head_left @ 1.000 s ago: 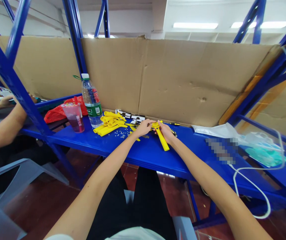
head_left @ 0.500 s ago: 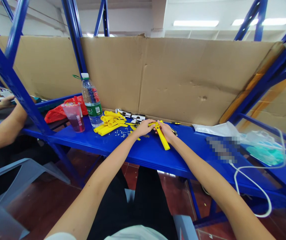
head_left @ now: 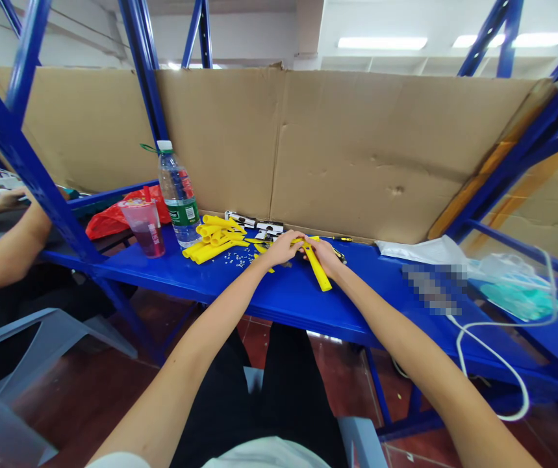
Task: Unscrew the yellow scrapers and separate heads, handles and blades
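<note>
A yellow plastic handle [head_left: 318,273], tube-like with a wider upper end, is held over the table between both my hands. My right hand [head_left: 326,255] is closed around its upper part, and the long end points down toward me. At the top of the same handle, my left hand [head_left: 286,247] has its fingers pinched together; they partly hide that end. Left of my hands lies a pile of similar yellow handles [head_left: 215,240]. Small pale screw-like bits [head_left: 237,259] are scattered beside the pile. Black-and-white parts [head_left: 269,229] lie behind my left hand.
A yellow-and-black screwdriver [head_left: 342,239] lies by the cardboard wall [head_left: 337,156]. At left stand a water bottle [head_left: 181,201] and a pink cup [head_left: 146,227]. White packaging [head_left: 419,252] and a white cable [head_left: 507,370] lie right. A co-worker's arm [head_left: 10,253] shows at far left.
My fingers have shifted slightly at the top of the yellow handle, covering more of it. Both hands stay in nearly the same place.
</note>
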### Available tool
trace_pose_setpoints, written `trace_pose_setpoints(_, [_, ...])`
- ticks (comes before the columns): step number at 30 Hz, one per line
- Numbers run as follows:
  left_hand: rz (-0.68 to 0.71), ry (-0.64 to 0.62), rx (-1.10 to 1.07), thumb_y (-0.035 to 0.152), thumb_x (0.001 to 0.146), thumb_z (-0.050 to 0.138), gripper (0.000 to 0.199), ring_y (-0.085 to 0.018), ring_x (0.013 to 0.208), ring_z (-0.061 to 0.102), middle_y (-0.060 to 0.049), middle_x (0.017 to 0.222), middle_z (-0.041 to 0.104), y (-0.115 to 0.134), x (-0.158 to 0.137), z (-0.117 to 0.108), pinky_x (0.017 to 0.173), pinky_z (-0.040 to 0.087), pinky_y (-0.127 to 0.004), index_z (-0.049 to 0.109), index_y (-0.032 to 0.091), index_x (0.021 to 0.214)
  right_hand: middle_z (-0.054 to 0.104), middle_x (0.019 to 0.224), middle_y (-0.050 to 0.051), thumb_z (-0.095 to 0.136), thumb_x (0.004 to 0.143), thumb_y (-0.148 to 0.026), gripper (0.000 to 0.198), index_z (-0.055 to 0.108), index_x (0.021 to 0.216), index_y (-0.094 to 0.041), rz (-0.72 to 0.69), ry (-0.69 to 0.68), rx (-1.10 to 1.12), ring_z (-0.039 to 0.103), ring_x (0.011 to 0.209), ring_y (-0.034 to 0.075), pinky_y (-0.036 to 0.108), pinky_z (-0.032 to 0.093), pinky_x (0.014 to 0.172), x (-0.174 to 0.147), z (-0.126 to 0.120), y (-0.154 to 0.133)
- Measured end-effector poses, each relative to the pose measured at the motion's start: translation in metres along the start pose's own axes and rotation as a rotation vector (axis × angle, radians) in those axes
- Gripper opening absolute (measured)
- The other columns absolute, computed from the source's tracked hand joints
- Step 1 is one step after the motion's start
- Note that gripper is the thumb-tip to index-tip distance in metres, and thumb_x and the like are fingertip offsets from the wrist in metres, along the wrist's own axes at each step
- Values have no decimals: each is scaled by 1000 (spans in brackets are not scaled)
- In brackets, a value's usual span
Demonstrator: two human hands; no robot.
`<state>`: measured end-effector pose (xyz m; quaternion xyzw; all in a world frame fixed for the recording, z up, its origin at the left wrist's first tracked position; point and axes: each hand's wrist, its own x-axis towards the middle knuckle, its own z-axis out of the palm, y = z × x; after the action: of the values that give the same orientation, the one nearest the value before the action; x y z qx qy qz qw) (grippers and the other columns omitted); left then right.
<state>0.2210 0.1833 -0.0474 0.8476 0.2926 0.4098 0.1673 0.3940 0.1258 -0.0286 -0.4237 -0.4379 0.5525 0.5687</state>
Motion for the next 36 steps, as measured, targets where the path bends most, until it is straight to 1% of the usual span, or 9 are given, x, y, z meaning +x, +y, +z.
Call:
trace_pose_setpoints(4, [-23, 47, -25, 21, 102, 68, 26, -29, 124, 73, -15, 130, 79, -1, 1, 2, 117, 54, -47, 79, 18, 126, 80, 78, 4, 92, 87, -19, 21, 72, 93, -19, -43, 9, -2, 75, 66, 18, 23, 59, 50, 2, -1, 2])
trace_pose_setpoints(8, [-83, 183, -171, 28, 103, 69, 29, -28, 121, 74, -16, 133, 80, 1, 3, 0, 111, 56, -44, 79, 17, 127, 82, 87, 4, 93, 84, -17, 21, 74, 92, -20, -116, 24, 9, 76, 71, 17, 22, 60, 56, 2, -1, -2])
trace_pose_setpoints(10, [-131, 257, -299, 36, 105, 68, 26, -25, 109, 74, -14, 121, 83, 2, 5, -3, 104, 57, -40, 81, 17, 118, 83, 94, 3, 92, 84, -18, 21, 75, 95, -21, -156, 32, 16, 77, 75, 16, 21, 61, 59, 1, -2, -7])
trace_pose_setpoints(13, [-196, 310, -461, 49, 102, 72, 32, -22, 93, 72, -8, 99, 82, 3, 9, -9, 93, 58, -36, 80, 18, 99, 84, 100, 2, 94, 83, -21, 24, 76, 99, -22, -205, 33, 18, 79, 80, 16, 22, 62, 64, -1, -2, -14])
trace_pose_setpoints(15, [-217, 318, -508, 54, 99, 76, 36, -21, 93, 71, -8, 98, 81, 3, 11, -11, 89, 58, -34, 79, 19, 98, 84, 101, 3, 96, 81, -23, 27, 76, 99, -22, -224, 26, 9, 79, 82, 18, 24, 62, 66, -3, -2, -17])
trace_pose_setpoints(18, [-247, 312, -563, 56, 95, 79, 39, -21, 96, 72, -9, 104, 82, 3, 11, -13, 85, 58, -32, 80, 18, 102, 84, 98, 4, 97, 78, -24, 27, 77, 95, -22, -232, 16, -8, 79, 82, 19, 26, 61, 67, -4, -2, -19])
trace_pose_setpoints(23, [-301, 308, -691, 51, 90, 86, 35, -20, 95, 73, -8, 103, 82, 5, 11, -13, 83, 58, -31, 81, 19, 101, 82, 85, 5, 99, 77, -27, 25, 78, 89, -20, -230, -5, -25, 78, 80, 20, 28, 61, 72, -6, -2, -20])
trace_pose_setpoints(29, [-328, 287, -722, 51, 87, 87, 35, -19, 92, 72, -8, 104, 82, 7, 10, -16, 80, 57, -29, 82, 19, 101, 83, 85, 5, 103, 72, -30, 30, 79, 87, -21, -244, -28, -35, 80, 85, 23, 31, 64, 79, -7, -1, -20])
trace_pose_setpoints(36, [-329, 282, -776, 49, 83, 90, 34, -18, 86, 69, -7, 99, 82, 10, 9, -17, 77, 56, -30, 85, 19, 99, 81, 80, 4, 103, 71, -29, 30, 77, 82, -21, -245, -30, -35, 80, 83, 23, 32, 64, 77, -6, -2, -20])
